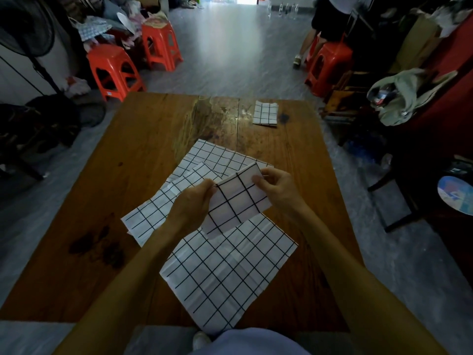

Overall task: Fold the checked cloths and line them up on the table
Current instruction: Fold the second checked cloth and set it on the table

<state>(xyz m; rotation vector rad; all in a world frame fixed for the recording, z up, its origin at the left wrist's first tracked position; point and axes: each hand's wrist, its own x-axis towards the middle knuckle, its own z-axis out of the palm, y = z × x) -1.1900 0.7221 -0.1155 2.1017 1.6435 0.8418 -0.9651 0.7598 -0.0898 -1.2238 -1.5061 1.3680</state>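
A person's left hand (195,201) and right hand (275,187) each pinch one side of a folded checked cloth (236,201), held above the middle of a wooden table (128,175). Unfolded checked cloths (225,272) lie flat beneath, from 10 to 6 o'clock. A finished folded cloth (265,112) sits at 1 o'clock, well apart.

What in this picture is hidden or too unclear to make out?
- Head view: how many layers the folded cloth has; the left hand and right hand cover its side edges.
- How many flat cloths overlap behind it; the hands and folded cloth hide where they meet.
- The nearest flat cloth's front corner hangs past the table edge.
- The far folded stack is too small to count its cloths.
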